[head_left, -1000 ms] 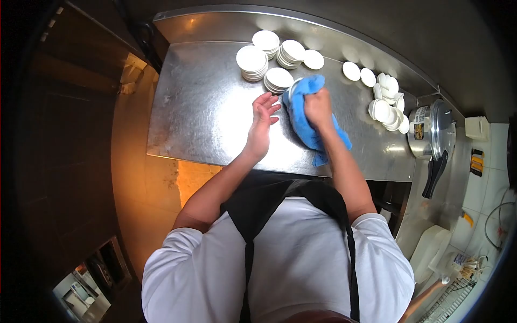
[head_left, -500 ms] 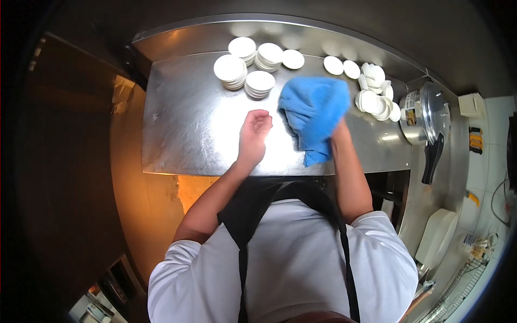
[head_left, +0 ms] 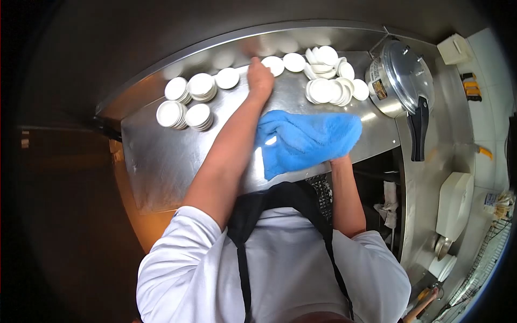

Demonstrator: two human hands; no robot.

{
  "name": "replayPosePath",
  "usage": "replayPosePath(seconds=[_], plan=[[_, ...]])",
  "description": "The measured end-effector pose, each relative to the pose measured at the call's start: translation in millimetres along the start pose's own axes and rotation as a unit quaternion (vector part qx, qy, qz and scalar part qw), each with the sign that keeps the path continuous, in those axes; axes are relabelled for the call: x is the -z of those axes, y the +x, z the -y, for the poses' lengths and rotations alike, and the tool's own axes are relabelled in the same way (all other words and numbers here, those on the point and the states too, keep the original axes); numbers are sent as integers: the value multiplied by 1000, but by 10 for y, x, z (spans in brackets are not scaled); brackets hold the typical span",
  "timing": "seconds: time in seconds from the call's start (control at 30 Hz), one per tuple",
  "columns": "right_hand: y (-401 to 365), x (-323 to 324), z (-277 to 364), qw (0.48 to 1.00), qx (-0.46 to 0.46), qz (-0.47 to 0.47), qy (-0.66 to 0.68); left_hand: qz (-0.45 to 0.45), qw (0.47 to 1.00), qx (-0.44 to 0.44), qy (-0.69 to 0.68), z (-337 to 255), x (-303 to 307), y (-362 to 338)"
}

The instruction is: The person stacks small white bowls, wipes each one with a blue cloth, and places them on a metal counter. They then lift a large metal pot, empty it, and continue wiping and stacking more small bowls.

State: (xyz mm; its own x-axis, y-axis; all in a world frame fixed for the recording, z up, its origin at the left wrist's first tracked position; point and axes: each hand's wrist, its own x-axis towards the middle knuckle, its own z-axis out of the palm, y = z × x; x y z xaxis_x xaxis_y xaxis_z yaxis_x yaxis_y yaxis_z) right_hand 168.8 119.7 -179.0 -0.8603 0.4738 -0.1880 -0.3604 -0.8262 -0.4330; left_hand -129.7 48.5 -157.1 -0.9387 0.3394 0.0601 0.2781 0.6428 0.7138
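My left hand (head_left: 260,79) reaches to the back of the steel table, its curled fingers at the left edge of a small round white dish (head_left: 274,66). The fingertips are partly hidden, but they appear to grip the rim. A blue cloth (head_left: 309,141) drapes over my right hand (head_left: 339,160), which holds it from beneath near the table's front edge; most of that hand is covered. Another white dish (head_left: 294,62) lies just right of the one at my left hand, and a single dish (head_left: 227,78) lies to the left of my forearm.
Several stacks of white dishes (head_left: 198,116) stand on the table's left. A loose pile of white dishes and spoons (head_left: 325,81) sits at the back right. Beyond it stands a pressure cooker (head_left: 401,78), its black handle (head_left: 419,129) pointing toward me. A raised steel ledge (head_left: 237,42) runs behind.
My left hand has moved forward and right, from above the table's middle to a dish at the back. The blue cloth is now spread wider over my right hand. The view has shifted rightward.
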Motion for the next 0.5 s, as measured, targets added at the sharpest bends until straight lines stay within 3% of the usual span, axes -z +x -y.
replayPosePath(seconds=[0.07, 0.13, 0.17, 0.23, 0.3, 0.37, 0.47, 0.5], plan=[[-69, 375, 68, 991, 2, -132, -15, -31, 999, -7, -17, 43, 21, 25], [-153, 518, 148, 988, 6, -151, -33, -13, 998, 3, -55, -192, 236, -122], [-165, 546, 193, 986, 8, -158, -43, -14, 995, -2, -100, -320, 335, -253], [-134, 482, 290, 1000, -7, 6, -19, 37, 992, -52, -108, -434, 180, -446], [-92, 383, 328, 999, 3, 17, -33, 96, 985, -50, -131, -817, 126, -719], [-42, 225, 240, 988, 32, -128, -79, 162, 979, -44, -114, -1025, -22, -806], [23, 29, 296, 989, 18, -135, -57, 73, 982, -169, -43, -1002, -259, -874], [51, 134, 271, 990, 22, -121, -65, 68, 983, -158, -61, -952, -313, -902]])
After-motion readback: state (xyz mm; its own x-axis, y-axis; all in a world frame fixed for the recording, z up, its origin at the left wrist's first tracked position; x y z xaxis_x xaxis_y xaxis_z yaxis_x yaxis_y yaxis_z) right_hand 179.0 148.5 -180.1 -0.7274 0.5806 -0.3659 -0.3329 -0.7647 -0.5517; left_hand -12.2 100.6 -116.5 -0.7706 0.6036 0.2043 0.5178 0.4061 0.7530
